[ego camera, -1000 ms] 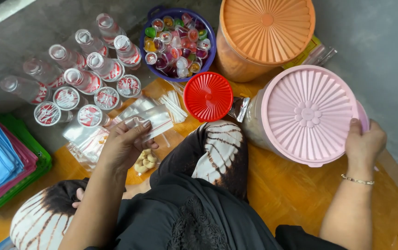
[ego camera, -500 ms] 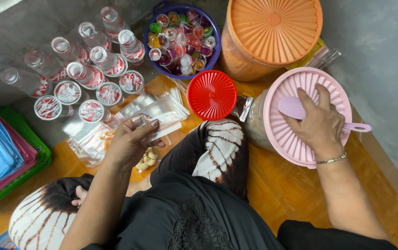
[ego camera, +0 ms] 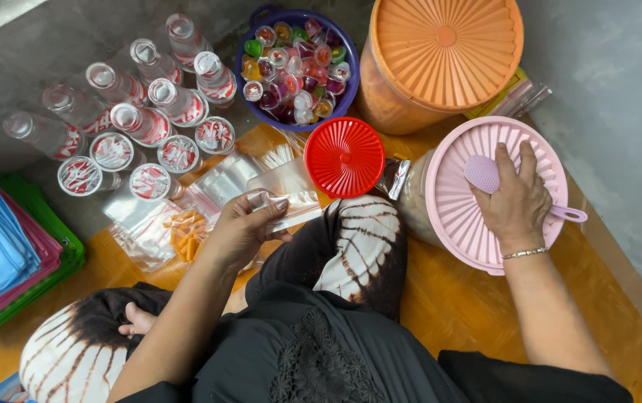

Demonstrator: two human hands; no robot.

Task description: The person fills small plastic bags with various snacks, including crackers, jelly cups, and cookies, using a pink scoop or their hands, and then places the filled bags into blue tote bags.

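1. Biggest thing here: the orange tub (ego camera: 440, 60), lid on, standing at the far edge of the wooden floor (ego camera: 455, 313) against the wall.
2. Just beside it, nearer the right edge, the pink container (ego camera: 485, 194). The right hand (ego camera: 518, 205) lies flat on its lid, its grip closed over a lilac scoop (ego camera: 483, 173) whose handle pokes out to the right, so the scoop is pinned there and cannot slide.
3. The purple bowl (ego camera: 298, 67) of small coloured jelly cups sits at the far edge, with clear bottles (ego camera: 142, 112) crowded to its left.
4. The red lid (ego camera: 345, 157) lies by the knee.
5. The left hand (ego camera: 242, 231) lifts a clear plastic bag (ego camera: 287, 195) off the pile, thumb and fingers pinched together on its edge to separate one.
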